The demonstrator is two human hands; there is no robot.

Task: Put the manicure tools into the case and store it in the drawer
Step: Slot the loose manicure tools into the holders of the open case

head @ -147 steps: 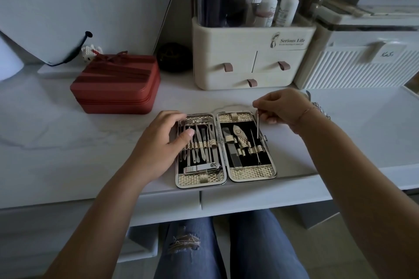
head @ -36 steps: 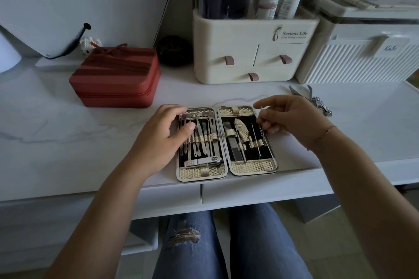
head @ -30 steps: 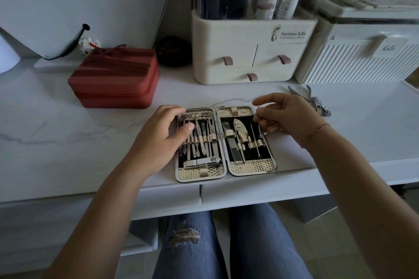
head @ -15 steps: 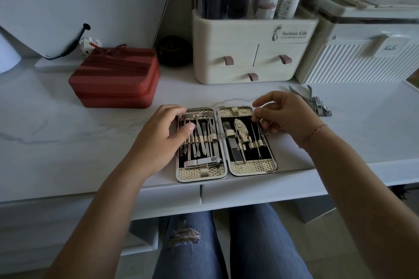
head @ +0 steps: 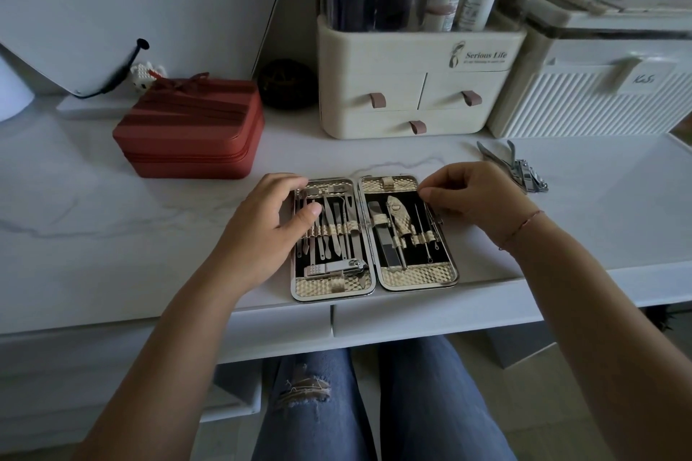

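Note:
The manicure case (head: 418, 276) lies open near the marble table's front edge, with metal tools strapped into both halves. My left hand (head: 258, 236) grips its left edge, thumb pressing on the left half's tools. My right hand (head: 477, 198) sits at the right half's upper right corner. Its curled fingers and thumb pinch the top of a thin metal tool (head: 431, 215) lying along that edge. Loose clippers and nippers (head: 522, 170) lie on the table just right of my right hand. Two shut drawer fronts (head: 419, 316) run under the table edge.
A red zip box (head: 191, 127) stands at the back left, with a dark round object (head: 286, 84) behind it. A cream organizer (head: 415, 94) with bottles and a white ribbed box (head: 599, 105) line the back. My knees are under the table.
My right hand's fingers have curled tighter at the case's upper right corner and shifted slightly. The left hand and the case have stayed put.

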